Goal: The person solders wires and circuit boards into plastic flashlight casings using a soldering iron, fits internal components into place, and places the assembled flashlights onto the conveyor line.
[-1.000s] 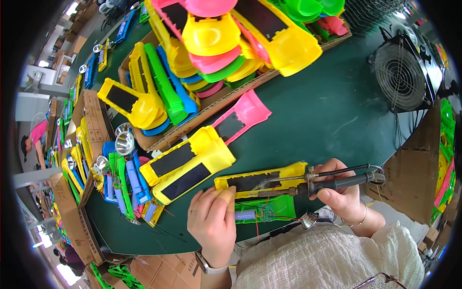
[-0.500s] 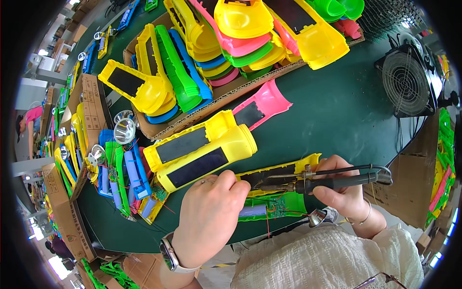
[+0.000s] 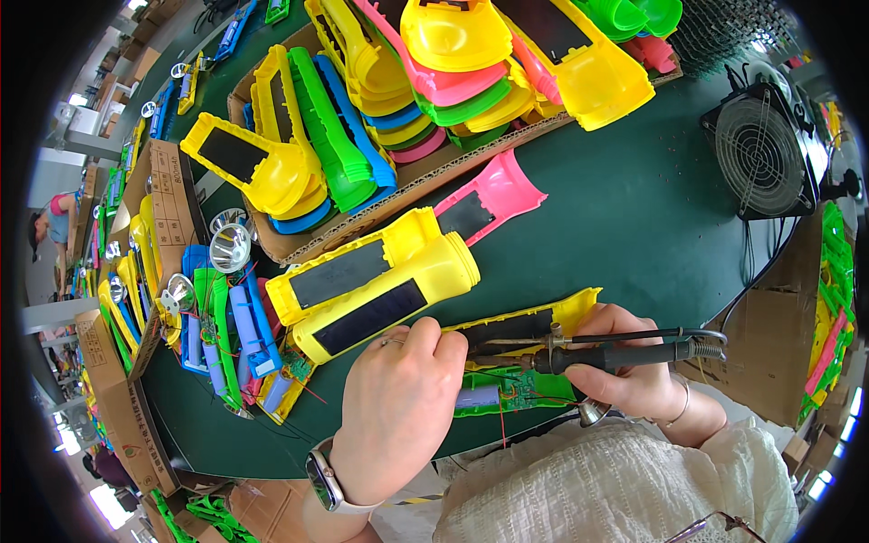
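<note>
My right hand [image 3: 638, 385] grips the dark handle of a soldering iron [image 3: 606, 357] with a thin metal tube along its top. The iron's tip points left, toward the fingers of my left hand [image 3: 398, 412]. Those fingers are closed in a pinch over the left end of a yellow flashlight shell [image 3: 572, 312] with a dark panel; what they hold is hidden. Just nearer to me lies a green shell [image 3: 552, 389] carrying a lilac battery cell [image 3: 478, 396] and a green circuit board [image 3: 520, 389]. A small metal reflector [image 3: 593, 413] sits at its right, beneath my right hand.
Two yellow shells [image 3: 389, 303] and a pink one [image 3: 498, 199] lie beyond my hands. A cardboard box [image 3: 434, 172] behind them holds stacked coloured shells. Wired assemblies with reflectors [image 3: 231, 249] crowd the left. A black fan [image 3: 759, 149] stands at the far right.
My right hand has shifted slightly left with the soldering iron, bringing its tip nearer my left fingers. My left hand stays nearly in place, still pinched.
</note>
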A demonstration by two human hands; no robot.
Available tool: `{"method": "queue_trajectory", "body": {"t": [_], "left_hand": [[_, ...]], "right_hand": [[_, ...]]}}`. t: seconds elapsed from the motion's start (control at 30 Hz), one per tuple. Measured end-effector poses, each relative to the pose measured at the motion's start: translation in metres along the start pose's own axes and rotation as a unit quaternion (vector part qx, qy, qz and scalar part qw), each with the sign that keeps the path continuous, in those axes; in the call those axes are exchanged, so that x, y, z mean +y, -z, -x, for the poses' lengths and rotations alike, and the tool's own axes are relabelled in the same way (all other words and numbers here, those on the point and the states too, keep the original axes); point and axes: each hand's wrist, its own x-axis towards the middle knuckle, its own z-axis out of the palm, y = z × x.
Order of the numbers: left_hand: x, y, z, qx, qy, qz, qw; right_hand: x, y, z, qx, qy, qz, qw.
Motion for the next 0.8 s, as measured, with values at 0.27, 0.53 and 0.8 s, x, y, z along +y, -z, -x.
{"method": "queue_trajectory", "body": {"t": [0.27,0.53,0.8], "left_hand": [[0.001,0.001,-0.001,0.0,-0.001,-0.005,1.0],[0.002,0.002,0.0,-0.005,0.004,-0.013,1.0],[0.004,0.001,-0.001,0.0,0.004,-0.013,1.0]], "right_hand": [[-0.003,0.0,0.0,0.004,-0.017,0.013,1.0],[0.007,0.016,0.011,0.051,-0.043,-0.183,0.981],[0.01,0.025,0.019,0.133,-0.076,-0.245,0.957]]}}
